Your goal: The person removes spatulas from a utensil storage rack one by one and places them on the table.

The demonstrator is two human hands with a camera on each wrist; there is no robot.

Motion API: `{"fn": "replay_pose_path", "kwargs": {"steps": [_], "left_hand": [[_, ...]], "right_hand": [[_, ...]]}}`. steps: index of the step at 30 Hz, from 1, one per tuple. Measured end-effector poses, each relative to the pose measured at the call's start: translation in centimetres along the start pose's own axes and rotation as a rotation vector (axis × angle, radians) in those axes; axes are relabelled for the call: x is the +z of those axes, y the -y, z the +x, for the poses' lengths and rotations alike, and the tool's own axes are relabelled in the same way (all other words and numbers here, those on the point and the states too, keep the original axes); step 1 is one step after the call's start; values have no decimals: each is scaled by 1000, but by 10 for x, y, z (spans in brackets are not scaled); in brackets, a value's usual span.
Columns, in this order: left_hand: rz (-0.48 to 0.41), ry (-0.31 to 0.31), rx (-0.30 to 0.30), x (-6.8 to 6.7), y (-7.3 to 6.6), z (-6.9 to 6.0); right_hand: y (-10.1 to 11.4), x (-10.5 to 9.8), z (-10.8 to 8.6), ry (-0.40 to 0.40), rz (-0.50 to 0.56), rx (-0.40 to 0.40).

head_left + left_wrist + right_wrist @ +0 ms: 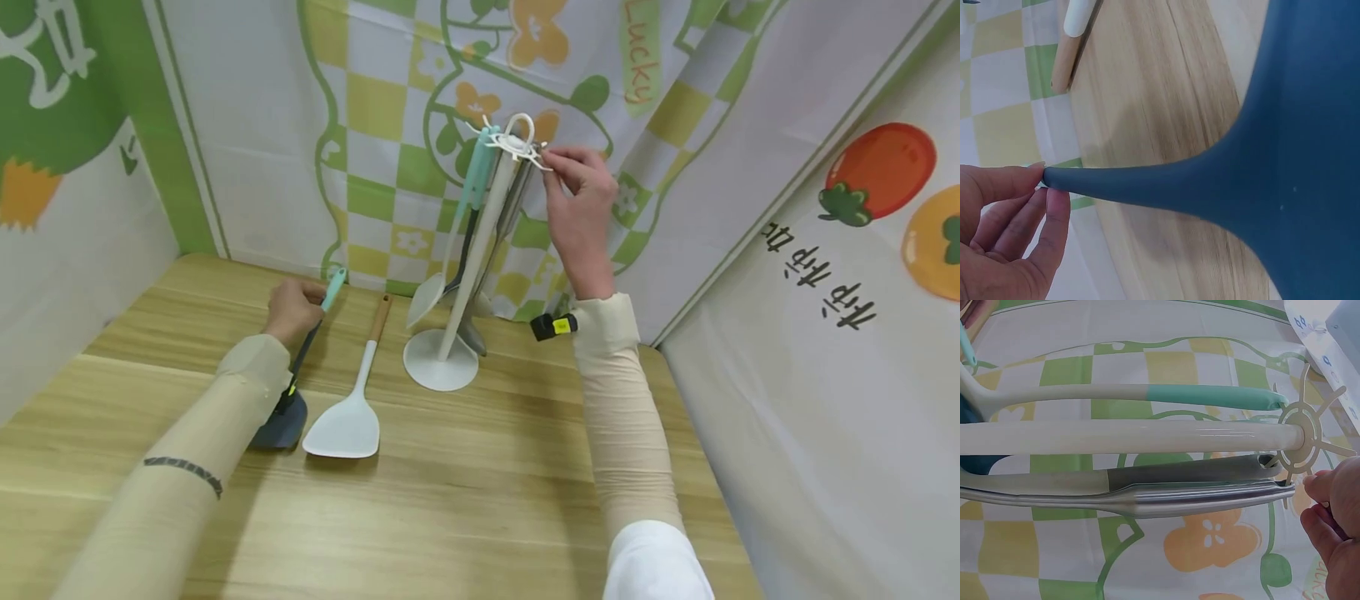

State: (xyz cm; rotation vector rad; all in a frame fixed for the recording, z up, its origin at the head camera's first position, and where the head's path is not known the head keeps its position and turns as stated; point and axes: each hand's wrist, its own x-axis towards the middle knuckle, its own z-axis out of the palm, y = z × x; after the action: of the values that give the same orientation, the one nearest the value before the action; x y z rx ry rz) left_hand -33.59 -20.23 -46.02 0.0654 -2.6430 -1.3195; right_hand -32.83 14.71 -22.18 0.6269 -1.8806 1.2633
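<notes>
Utensils hang around the white utensil stand, whose round base rests on the wooden table before the checked curtain; at least four are on its hook ring: a pale-necked teal-handled utensil, a dark-necked one with a similar teal handle, a grey-handled utensil and a steel-handled utensil; their heads overlap too much for each kind to be told; two turners are off the stand; the white turner, wooden-handled, lies on the table just left of the base, with no hand on it; the left hand pinches the dark blue turner between thumb and fingertips by its slim neck, the blade low, whether touching the table I cannot tell; the right hand pinches a hook at the ring's right edge, no utensil in that grip; judging by this layout, the work looks part done, with four utensils hung and two turners unhung.
</notes>
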Motion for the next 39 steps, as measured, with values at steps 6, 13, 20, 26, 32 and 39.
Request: {"fn": "replay_pose_path", "kwargs": {"steps": [6, 13, 20, 26, 32, 39], "left_hand": [[15, 7, -4, 4, 3, -1], [-16, 35, -59, 7, 6, -2], [-20, 33, -77, 9, 7, -3], [35, 22, -71, 10, 13, 0], [45, 32, -95, 11, 15, 5], [70, 35, -107, 11, 17, 9]], "right_hand": [[26, 1, -5, 11, -5, 60], [10, 6, 0, 26, -15, 14], [-3, 8, 7, 39, -4, -63], [-4, 7, 8, 18, 19, -45], [-8, 5, 7, 1, 20, -32], [-5, 0, 4, 1, 18, -20]]}}
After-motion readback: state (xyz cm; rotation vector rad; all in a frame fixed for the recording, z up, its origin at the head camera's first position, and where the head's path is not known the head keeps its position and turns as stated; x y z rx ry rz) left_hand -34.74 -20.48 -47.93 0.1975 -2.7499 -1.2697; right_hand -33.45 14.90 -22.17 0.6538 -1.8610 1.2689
